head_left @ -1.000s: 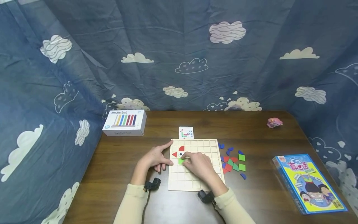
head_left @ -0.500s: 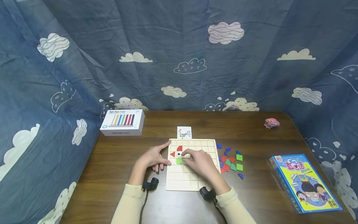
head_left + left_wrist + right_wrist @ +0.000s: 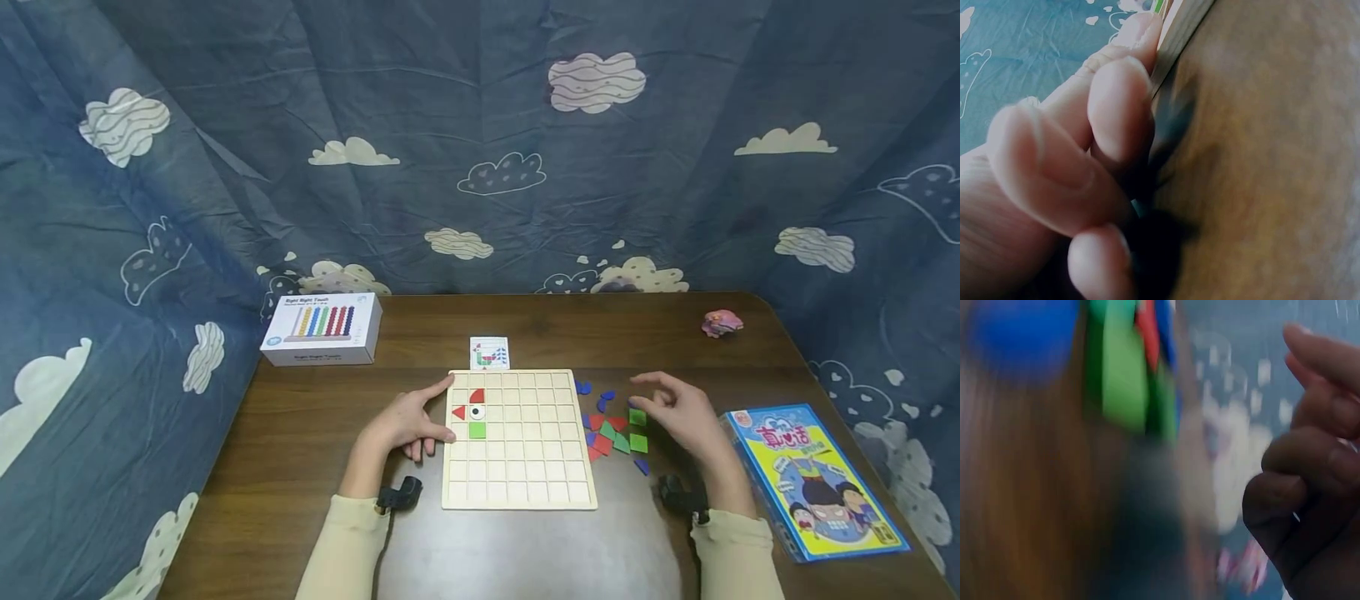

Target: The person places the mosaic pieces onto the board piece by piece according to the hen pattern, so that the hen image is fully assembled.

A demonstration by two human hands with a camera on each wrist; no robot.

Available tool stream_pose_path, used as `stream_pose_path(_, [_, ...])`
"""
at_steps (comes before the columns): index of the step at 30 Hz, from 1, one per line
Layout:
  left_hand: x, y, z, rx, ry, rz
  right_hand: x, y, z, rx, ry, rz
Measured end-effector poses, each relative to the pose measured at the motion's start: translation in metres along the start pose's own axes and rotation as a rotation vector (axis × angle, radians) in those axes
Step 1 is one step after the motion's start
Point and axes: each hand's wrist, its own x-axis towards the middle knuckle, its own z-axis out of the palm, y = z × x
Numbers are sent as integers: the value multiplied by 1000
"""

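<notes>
A pale wooden grid board [image 3: 536,471] lies on the table. Its upper left cells hold a red quarter-circle [image 3: 477,396], a red triangle [image 3: 459,412], a round white eye piece [image 3: 477,412] and a green square [image 3: 477,430]. My left hand [image 3: 405,421] touches the board's left edge, index finger and thumb spread along it; in the left wrist view a fingertip meets the wooden edge. Beside the loose pieces, my right hand [image 3: 686,417] hovers near a green square piece [image 3: 637,417], thumb and index finger apart with nothing between them. Blur softens the pieces in the right wrist view.
Loose red, green and blue pieces [image 3: 602,446] are scattered right of the board. A small picture card [image 3: 489,353] touches its far edge. A white box [image 3: 322,329] stands back left, a blue-and-yellow box [image 3: 817,483] lies right, and a pink figurine [image 3: 722,323] sits back right.
My right hand has left the eye piece on the board and moved right, over to the loose pieces. The left hand stays at the board's edge.
</notes>
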Motion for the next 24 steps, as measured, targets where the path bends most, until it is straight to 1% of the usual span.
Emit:
stream_pose_path(2, [0, 0, -1, -1, 4, -6, -3, 15, -9, -20, -39, 47])
stream_pose_path(4, [0, 1, -1, -1, 7, -10, -4, 25, -13, -36, -83, 73])
stream_pose_path(6, [0, 2, -2, 0, 13, -13, -4, 31, -13, -58, -126, 82])
stream_pose_path(8, [1, 2, -2, 6, 13, -11, -5, 33, -12, -83, -150, 92])
stream_pose_path(14, [2, 3, 0, 9, -3, 1, -8, 32, -10, -162, -167, 122])
stream_pose_path(18, [2, 2, 1, 4, -5, 12, -10, 31, -10, -173, -162, 116])
stream_pose_path(24, [1, -1, -1, 2, 5, 1, -6, 28, -7, -183, -156, 94])
